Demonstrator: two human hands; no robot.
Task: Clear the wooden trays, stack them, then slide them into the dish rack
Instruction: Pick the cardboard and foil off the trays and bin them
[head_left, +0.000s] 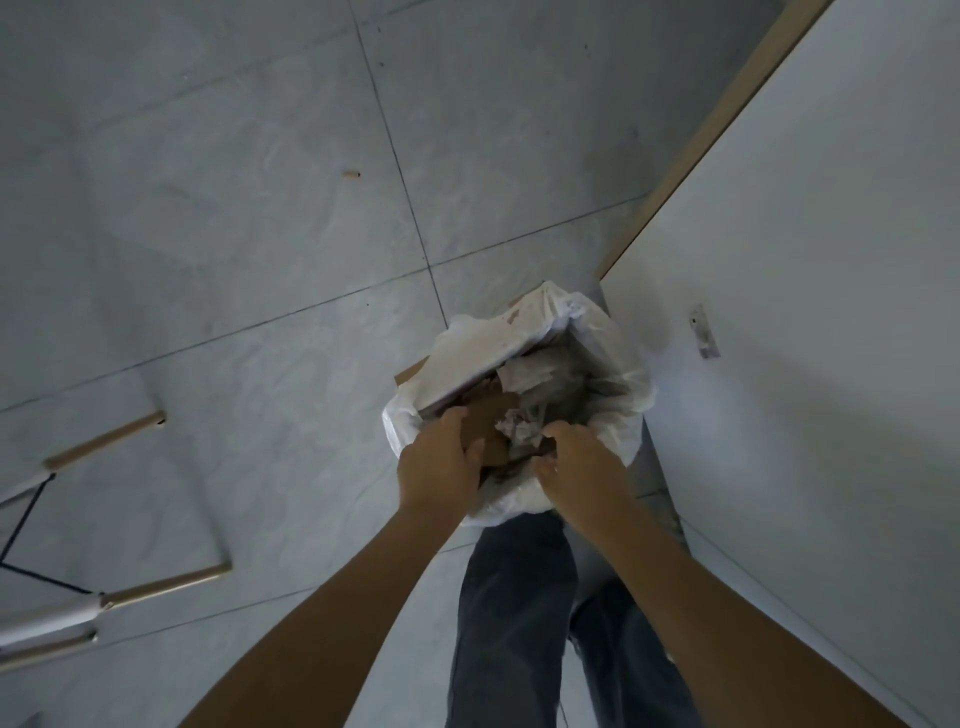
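Reaching both hands into a lined bin, we appear to be dumping scraps cleared from the trays.

Our left hand (441, 457) curls its fingers over a torn brown cardboard scrap (491, 431) at the bin mouth, though whether they pinch it we cannot tell; our right hand (576, 465) hooks bent fingers near crumpled grey-white paper (519, 423), its grasp equally unclear. Both hover inside the thin white plastic liner bag (618, 332) of the bin, standing on the pale grey tiled floor (208, 208) beside a white cabinet panel (831, 260). The wooden trays and dish rack are out of view. We judge the trays stiff, light and smooth, best gripped by opposite long edges; the scraps are limp and weightless.
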